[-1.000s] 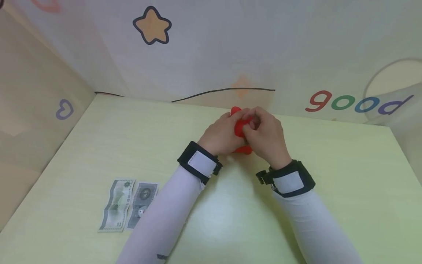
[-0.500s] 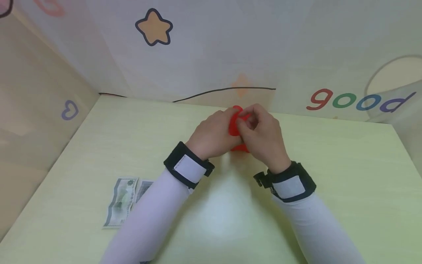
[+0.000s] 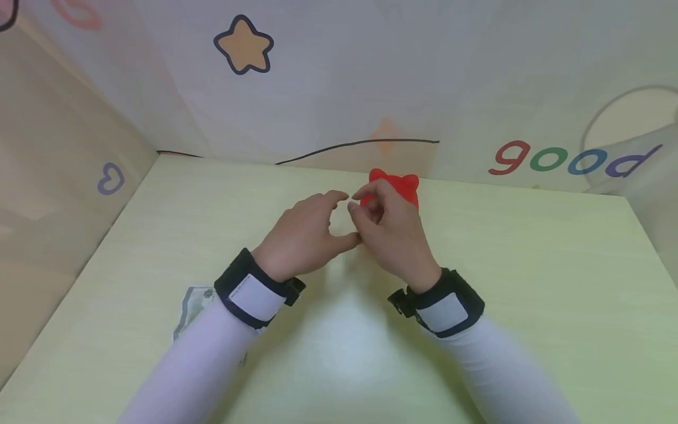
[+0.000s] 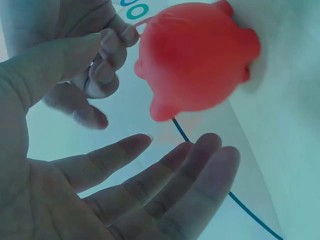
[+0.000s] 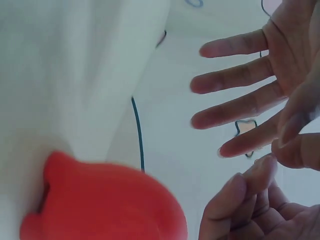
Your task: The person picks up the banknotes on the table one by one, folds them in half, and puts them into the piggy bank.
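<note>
A red, glossy piggy bank (image 3: 405, 187) with rounded ears stands near the table's back edge, partly hidden behind my right hand in the head view. Its round body (image 4: 195, 60) fills the upper part of the left wrist view. My left hand (image 3: 302, 235) is to its left, fingers spread and apart from it, with the thumb reaching toward the right hand. My right hand (image 3: 394, 232) is just in front of the piggy bank, fingers bent and thumb tip close to the index fingertip. I cannot tell if anything small is between those fingertips.
A green-grey banknote (image 3: 193, 303) lies on the pale table (image 3: 529, 282) at the left, mostly covered by my left sleeve (image 3: 196, 359). A printed fabric backdrop (image 3: 339, 76) with a star and the word "good" rises behind the table.
My left hand has come off the piggy bank and moved left and nearer, its fingers opening out. The right hand has shifted slightly left and down. The sleeve now covers more of the banknotes.
</note>
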Tool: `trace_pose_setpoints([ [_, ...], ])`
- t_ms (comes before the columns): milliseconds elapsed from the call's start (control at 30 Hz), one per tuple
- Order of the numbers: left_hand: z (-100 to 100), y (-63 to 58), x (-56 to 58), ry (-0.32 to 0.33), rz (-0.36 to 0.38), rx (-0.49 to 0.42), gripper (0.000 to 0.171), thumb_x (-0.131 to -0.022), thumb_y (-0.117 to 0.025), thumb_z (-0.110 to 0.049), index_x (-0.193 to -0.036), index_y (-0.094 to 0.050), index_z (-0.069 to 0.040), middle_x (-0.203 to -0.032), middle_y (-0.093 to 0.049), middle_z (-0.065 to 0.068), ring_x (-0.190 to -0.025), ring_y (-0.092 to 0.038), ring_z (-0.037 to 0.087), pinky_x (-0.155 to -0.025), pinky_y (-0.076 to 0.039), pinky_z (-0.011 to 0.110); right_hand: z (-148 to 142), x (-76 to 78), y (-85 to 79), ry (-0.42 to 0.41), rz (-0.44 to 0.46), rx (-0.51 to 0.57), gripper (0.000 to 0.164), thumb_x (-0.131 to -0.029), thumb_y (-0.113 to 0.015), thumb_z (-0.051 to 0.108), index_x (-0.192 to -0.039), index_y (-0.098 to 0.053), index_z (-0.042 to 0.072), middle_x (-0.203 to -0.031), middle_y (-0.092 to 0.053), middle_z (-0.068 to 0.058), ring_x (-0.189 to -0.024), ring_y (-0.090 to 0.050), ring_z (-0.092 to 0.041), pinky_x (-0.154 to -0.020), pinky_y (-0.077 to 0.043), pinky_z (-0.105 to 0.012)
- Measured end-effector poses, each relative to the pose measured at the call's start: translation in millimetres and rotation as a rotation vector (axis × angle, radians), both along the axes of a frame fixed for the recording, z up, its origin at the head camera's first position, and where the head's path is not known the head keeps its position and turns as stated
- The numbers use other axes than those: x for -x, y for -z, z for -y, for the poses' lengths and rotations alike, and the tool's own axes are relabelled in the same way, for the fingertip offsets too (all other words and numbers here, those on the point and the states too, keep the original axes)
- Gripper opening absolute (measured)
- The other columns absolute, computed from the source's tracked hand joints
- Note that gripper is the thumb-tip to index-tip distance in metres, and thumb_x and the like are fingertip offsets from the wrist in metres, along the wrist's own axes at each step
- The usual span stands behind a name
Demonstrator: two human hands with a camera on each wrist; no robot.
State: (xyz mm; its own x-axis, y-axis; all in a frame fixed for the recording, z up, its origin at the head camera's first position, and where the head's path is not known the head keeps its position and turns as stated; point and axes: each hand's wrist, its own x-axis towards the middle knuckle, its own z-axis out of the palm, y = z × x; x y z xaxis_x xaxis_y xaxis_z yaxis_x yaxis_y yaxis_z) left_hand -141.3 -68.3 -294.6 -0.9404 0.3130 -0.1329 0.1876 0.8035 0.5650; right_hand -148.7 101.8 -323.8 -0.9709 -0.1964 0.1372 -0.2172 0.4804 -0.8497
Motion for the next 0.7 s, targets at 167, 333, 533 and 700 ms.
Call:
trace_pose_setpoints([
  [167, 27, 5.1, -12.0, -0.04, 0.038, 0.002, 0.068, -0.094, -0.071, -0.047, -0.148, -0.052, -0.012, -0.14, -0.064, 0.011, -0.113, -0.071, 0.03, -0.089, -0.06, 0.047, 14, -8.7, 9.5, -0.06, 0.039, -0.041, 0.026, -0.098, -0.07, 0.022, -0.12, -0.06, 0.013, -0.082, -0.062, -0.006, -0.071, -0.059, -0.023, -0.06, -0.051, -0.032],
  [333, 60, 9.8, -27.4, -0.082, 0.065, 0.011, 0.068, -0.095, -0.07, -0.047, -0.149, -0.05, -0.012, -0.14, -0.064, 0.013, -0.112, -0.071, 0.031, -0.089, -0.059, 0.048, 27, -15.7, 17.8, -0.128, 0.08, -0.046, 0.025, -0.098, -0.07, 0.023, -0.119, -0.059, 0.014, -0.082, -0.063, -0.004, -0.068, -0.06, -0.022, -0.059, -0.052, -0.031],
  [533, 100, 14.5, -48.3, -0.131, 0.081, 0.044, 0.07, -0.096, -0.068, -0.05, -0.15, -0.048, -0.012, -0.136, -0.066, 0.016, -0.112, -0.071, 0.032, -0.087, -0.059, 0.049, 44, -25.6, 23.4, -0.192, 0.125, -0.065, 0.027, -0.098, -0.069, 0.025, -0.12, -0.06, 0.014, -0.079, -0.064, 0.0, -0.063, -0.06, -0.019, -0.058, -0.052, -0.032],
  [700, 128, 20.5, -62.4, -0.185, 0.097, 0.103, 0.071, -0.095, -0.069, -0.052, -0.149, -0.049, -0.01, -0.132, -0.067, 0.019, -0.111, -0.071, 0.034, -0.084, -0.059, 0.051, 56, -36.0, 28.9, -0.249, 0.153, -0.127, 0.028, -0.099, -0.068, 0.027, -0.122, -0.059, 0.014, -0.078, -0.066, 0.005, -0.061, -0.061, -0.015, -0.062, -0.051, -0.03],
])
